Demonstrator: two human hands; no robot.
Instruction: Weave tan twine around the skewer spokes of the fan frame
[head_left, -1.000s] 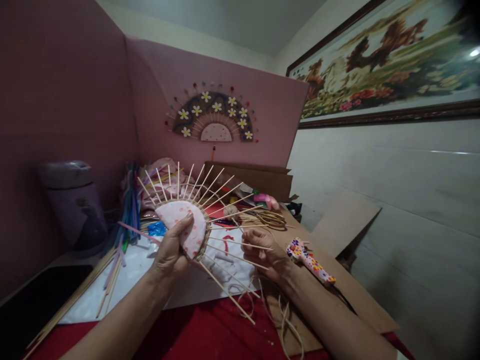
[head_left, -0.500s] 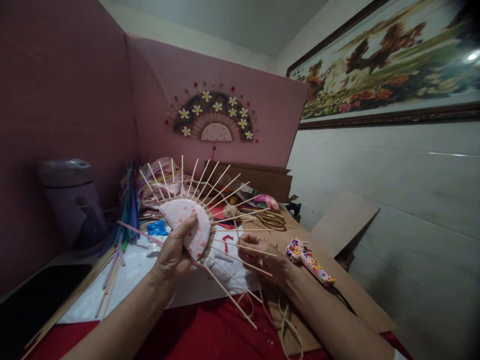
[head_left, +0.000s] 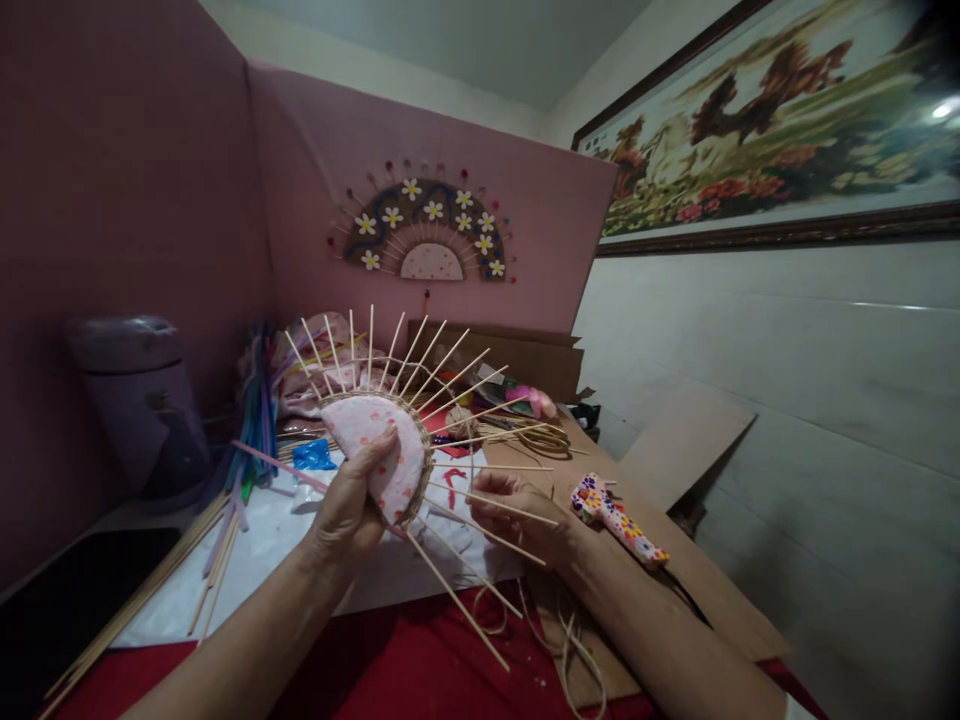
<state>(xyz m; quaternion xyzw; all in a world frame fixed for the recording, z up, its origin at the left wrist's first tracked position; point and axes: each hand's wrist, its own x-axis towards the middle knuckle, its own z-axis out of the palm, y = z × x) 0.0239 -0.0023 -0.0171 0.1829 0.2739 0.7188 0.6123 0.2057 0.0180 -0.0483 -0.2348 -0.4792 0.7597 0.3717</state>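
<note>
My left hand (head_left: 346, 512) grips a half-round fan frame (head_left: 390, 450) by its pink spotted fabric core, thumb across the front. Thin wooden sticks fan out from the core, which has a band of tan cord woven round its edge. My right hand (head_left: 521, 515) is behind the lower right sticks, fingers curled and pinched on a thin tan cord (head_left: 487, 600) that trails down to the table. The frame is held up above the white sheet (head_left: 300, 560).
A finished flowered fan (head_left: 424, 232) hangs on the pink back panel. A spotted glue gun (head_left: 615, 518) lies on brown cardboard (head_left: 675, 580) at right. Loose sticks (head_left: 150, 590), coloured straws, a purple container (head_left: 139, 400), a coil of cord (head_left: 536, 437) and a cardboard box crowd the table.
The fan frame has risen slightly and turned a little to the right in my left hand. My right hand has shifted a bit lower along the sticks.
</note>
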